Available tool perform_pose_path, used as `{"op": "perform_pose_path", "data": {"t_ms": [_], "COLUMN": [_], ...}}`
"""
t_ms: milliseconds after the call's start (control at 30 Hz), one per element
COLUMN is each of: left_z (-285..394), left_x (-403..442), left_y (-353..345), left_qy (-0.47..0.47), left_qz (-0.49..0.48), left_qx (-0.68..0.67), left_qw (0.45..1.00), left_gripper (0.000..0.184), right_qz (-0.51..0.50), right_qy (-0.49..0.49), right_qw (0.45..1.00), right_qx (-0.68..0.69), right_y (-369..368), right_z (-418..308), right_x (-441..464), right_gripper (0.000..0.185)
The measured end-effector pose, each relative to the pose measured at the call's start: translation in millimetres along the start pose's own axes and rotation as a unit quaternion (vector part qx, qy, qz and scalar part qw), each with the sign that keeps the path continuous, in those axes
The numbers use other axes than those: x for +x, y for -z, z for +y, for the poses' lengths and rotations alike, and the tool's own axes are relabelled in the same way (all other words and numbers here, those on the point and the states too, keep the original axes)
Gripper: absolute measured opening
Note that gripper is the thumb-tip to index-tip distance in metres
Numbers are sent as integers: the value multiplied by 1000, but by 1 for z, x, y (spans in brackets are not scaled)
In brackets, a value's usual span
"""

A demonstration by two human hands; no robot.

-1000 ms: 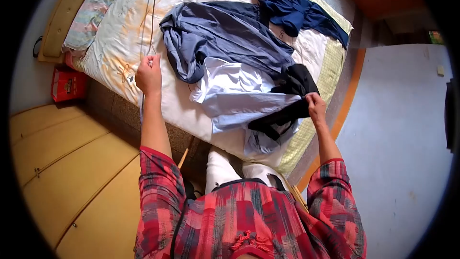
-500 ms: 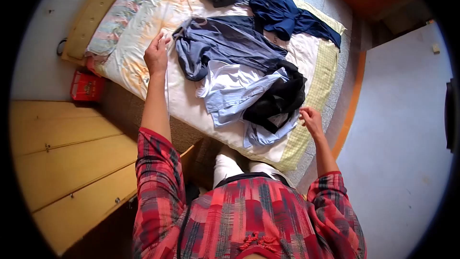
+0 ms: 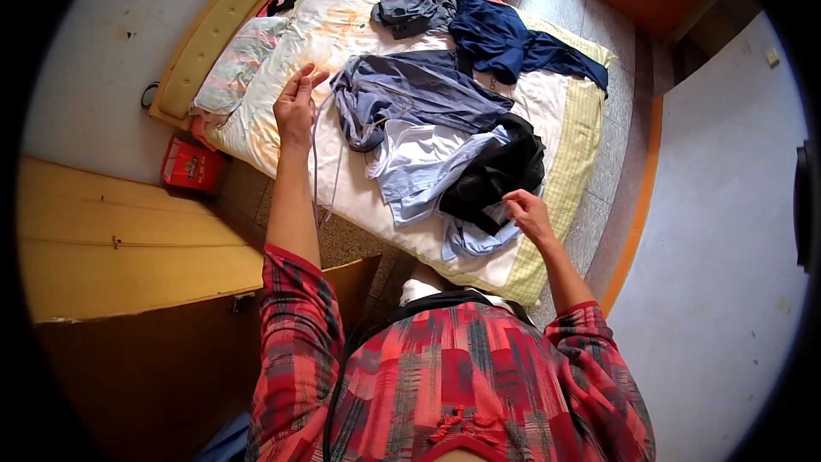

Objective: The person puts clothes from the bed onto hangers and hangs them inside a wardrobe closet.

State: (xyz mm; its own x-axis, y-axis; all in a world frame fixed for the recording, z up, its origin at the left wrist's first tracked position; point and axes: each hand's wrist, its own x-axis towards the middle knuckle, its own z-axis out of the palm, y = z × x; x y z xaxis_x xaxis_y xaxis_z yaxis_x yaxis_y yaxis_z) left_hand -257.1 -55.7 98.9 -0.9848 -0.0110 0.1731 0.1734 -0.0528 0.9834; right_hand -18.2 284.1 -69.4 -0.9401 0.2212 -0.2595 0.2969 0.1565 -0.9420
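Note:
My left hand (image 3: 296, 109) is raised over the near left part of the bed, its fingers closed on a thin, pale wire clothes hanger (image 3: 315, 162) that dangles beside my forearm. My right hand (image 3: 530, 216), fingers loosely bent and apart, is at the lower right edge of a black garment (image 3: 492, 175); whether it touches the cloth I cannot tell. Under the black garment spreads a light blue shirt (image 3: 406, 188), with a white garment (image 3: 419, 144) beside it. Farther back lies a grey-blue shirt (image 3: 415, 90).
Dark navy clothing (image 3: 496, 38) and a crumpled grey garment (image 3: 409, 10) lie at the far side of the bed (image 3: 569, 128). A yellow wooden cabinet (image 3: 128, 239) stands at my left, near a red box (image 3: 190, 164). A pale panel (image 3: 710, 222) is at right.
My view has shifted, showing more of the far bed. My right hand has moved left, onto the edge of the black garment. My left hand stays raised with the hanger, which now shows more broadly.

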Motion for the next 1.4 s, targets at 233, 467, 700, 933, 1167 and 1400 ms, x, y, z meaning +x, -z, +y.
{"op": "perform_pose_path", "data": {"t_ms": [233, 467, 700, 933, 1167, 1400], "left_z": [78, 147, 152, 111, -34, -235], "left_x": [-39, -61, -90, -138, -162, -161], "left_y": [-27, -49, -90, -177, -137, -28], "left_qy": [-72, -106, -126, -54, 178, 231], "left_qz": [-104, -160, -78, -150, -479, -532], "left_qx": [-107, -219, -205, -265, 14, 362], "left_qw": [986, 957, 967, 951, 859, 730], "left_gripper": [29, 31, 28, 34, 60, 46], "right_qz": [38, 64, 123, -117, 202, 292], "right_qy": [209, 278, 517, 238, 142, -22], "right_qw": [976, 954, 847, 930, 968, 956], "right_qx": [-38, 92, 6, 253, 35, -17], "right_y": [-55, -71, -54, -48, 36, 57], "right_z": [-69, -184, -233, -210, -81, 10], "right_x": [42, 60, -2, -18, -13, -70], "right_gripper": [22, 26, 37, 47, 19, 23]}}
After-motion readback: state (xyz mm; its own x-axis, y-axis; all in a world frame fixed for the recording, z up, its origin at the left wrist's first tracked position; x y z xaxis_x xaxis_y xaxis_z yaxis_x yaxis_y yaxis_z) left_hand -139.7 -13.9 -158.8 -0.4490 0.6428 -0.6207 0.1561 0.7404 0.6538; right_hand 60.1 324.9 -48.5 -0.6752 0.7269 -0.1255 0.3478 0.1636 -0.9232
